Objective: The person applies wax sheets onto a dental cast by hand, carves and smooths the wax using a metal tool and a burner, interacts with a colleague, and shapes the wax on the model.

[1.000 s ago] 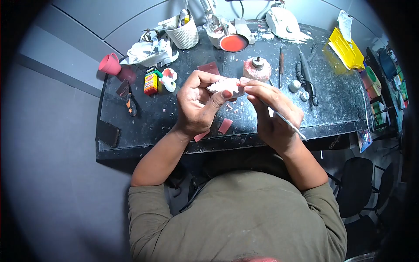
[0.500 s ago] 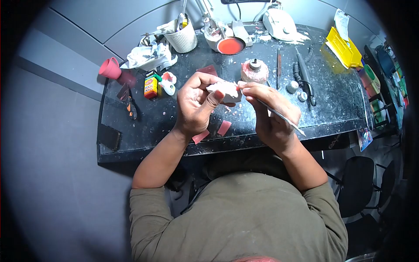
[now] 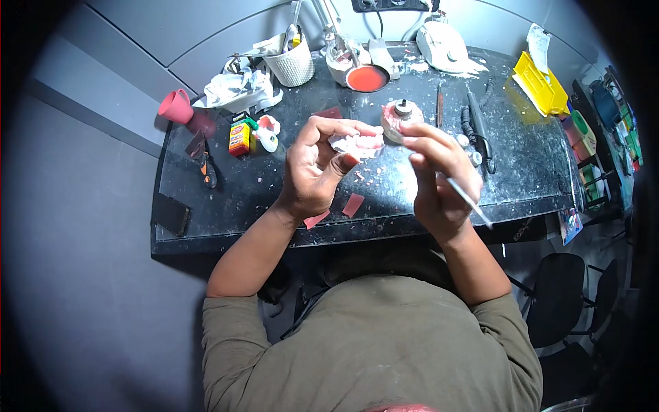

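Olive shirt point(image 3: 374, 329), worn by the person: nearest item, below the bench edge.

Pink sheet pieces, two: one point(image 3: 353, 204) lay flat near the front edge of the black bench point(image 3: 274, 230); the other point(image 3: 317, 219) lay to its left, close to the left forearm.

Left hand point(image 3: 309, 168): raised over the bench, thumb and fingers clamped on a white and pink cast point(image 3: 362, 144). The cast was held up in front of the person, between the two hands.

Right hand point(image 3: 447, 175): apart from the left and from the cast, fingers bent around a slim tool point(image 3: 471, 200), whose pale end slanted down towards the bench edge.

Scraper point(image 3: 204, 167), black and orange handle: lay at left.

Yellow and red box point(image 3: 239, 139): stood left of the left hand, just beside a white bottle with a green cap point(image 3: 264, 139).

Pink-smeared burner point(image 3: 393, 122), metal cap: stood beyond the hands, partly behind the right fingers.

Grey handpiece point(image 3: 478, 125): lay to the right.

Round dish of red material point(image 3: 366, 79): farther back.

White woven basket point(image 3: 291, 67), holding tools: stood at back left.
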The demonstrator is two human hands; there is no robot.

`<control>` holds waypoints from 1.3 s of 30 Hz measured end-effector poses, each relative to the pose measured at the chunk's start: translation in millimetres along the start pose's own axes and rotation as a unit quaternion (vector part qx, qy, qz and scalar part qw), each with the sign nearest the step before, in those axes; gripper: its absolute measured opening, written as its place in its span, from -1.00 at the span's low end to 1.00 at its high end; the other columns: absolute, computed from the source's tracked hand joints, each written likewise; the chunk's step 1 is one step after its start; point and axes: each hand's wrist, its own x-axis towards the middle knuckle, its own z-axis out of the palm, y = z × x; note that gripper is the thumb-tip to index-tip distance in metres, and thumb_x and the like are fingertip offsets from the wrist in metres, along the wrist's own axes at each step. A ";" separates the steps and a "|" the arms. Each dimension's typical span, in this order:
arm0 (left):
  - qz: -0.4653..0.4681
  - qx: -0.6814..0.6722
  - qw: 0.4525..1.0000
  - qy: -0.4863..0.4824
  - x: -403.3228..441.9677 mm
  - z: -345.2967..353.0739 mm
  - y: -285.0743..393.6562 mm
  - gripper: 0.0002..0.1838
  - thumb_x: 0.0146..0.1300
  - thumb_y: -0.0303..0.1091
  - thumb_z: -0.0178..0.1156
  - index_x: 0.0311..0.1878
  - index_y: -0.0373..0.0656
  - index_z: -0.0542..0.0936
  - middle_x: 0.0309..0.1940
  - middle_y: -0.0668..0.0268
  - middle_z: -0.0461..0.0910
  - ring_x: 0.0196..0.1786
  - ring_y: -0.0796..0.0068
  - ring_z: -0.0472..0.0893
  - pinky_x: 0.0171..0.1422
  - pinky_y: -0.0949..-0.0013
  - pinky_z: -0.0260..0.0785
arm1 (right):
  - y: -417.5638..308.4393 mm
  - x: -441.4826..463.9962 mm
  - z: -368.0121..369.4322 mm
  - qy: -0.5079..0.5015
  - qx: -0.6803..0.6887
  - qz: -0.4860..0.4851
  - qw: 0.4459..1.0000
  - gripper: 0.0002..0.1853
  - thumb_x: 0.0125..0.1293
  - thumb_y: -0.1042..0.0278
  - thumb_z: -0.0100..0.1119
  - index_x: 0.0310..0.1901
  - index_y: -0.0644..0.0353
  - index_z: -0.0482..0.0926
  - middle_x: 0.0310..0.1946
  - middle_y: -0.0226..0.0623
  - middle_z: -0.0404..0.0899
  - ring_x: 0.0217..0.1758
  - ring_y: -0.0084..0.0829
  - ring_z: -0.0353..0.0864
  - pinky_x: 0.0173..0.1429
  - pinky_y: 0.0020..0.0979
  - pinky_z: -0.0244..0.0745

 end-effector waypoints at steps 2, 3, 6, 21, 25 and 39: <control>0.002 -0.008 1.000 -0.003 0.9 -1.1 0.5 -0.64 0.53 -0.27 0.23 0.18 -0.30 0.40 0.17 -0.03 0.60 0.17 0.31 0.67 0.30 0.20 0.53 | -1.9 -2.1 1.0 -0.006 0.027 0.011 1.000 -0.84 0.37 0.66 0.32 -0.03 0.36 0.67 -0.06 -0.06 0.78 -0.02 -0.21 0.83 0.05 -0.28 0.70; -0.024 -0.030 0.999 0.002 2.3 -2.7 1.8 -0.63 0.57 -0.21 0.17 0.19 -0.30 0.41 0.15 0.02 0.60 0.11 0.34 0.68 0.22 0.23 0.56 | -1.7 -3.7 2.9 -0.010 0.061 0.027 0.998 -0.83 0.36 0.68 0.32 -0.03 0.37 0.67 -0.07 -0.06 0.78 -0.02 -0.20 0.83 0.06 -0.29 0.70; -0.091 -0.074 0.993 0.016 1.6 -6.6 -1.5 -0.58 0.68 -0.08 -0.07 0.22 -0.29 0.45 0.08 0.12 0.58 -0.09 0.43 0.68 -0.04 0.31 0.59 | -1.2 -8.1 8.3 -0.020 0.122 0.059 0.991 -0.80 0.34 0.71 0.31 -0.02 0.38 0.68 -0.10 -0.06 0.79 -0.03 -0.19 0.83 0.08 -0.30 0.68; -0.266 -0.330 0.905 -0.022 0.9 -10.1 4.2 -0.54 0.74 -0.08 -0.35 0.16 -0.23 0.45 -0.16 0.25 0.59 -0.33 0.54 0.56 -0.23 0.43 0.47 | -6.9 -11.4 20.9 -0.055 0.138 0.043 0.988 -0.81 0.35 0.73 0.28 -0.02 0.40 0.65 -0.12 -0.05 0.78 -0.03 -0.18 0.82 0.11 -0.29 0.68; -0.258 -0.291 0.921 -0.008 -0.3 -8.4 -0.1 -0.56 0.72 -0.03 -0.27 0.16 -0.22 0.42 -0.11 0.25 0.55 -0.34 0.55 0.55 -0.29 0.46 0.44 | -6.7 -11.7 21.7 -0.049 0.132 0.039 0.989 -0.83 0.37 0.72 0.28 -0.03 0.41 0.65 -0.13 -0.06 0.78 -0.04 -0.18 0.82 0.09 -0.29 0.68; -0.255 -0.270 0.928 0.017 0.4 -6.0 0.6 -0.57 0.70 -0.01 -0.20 0.16 -0.21 0.40 -0.03 0.18 0.50 -0.27 0.51 0.57 -0.31 0.46 0.47 | -3.5 -17.1 23.9 -0.046 0.171 0.087 0.980 -0.84 0.40 0.70 0.27 -0.02 0.43 0.67 -0.12 -0.04 0.78 -0.04 -0.22 0.81 0.10 -0.31 0.67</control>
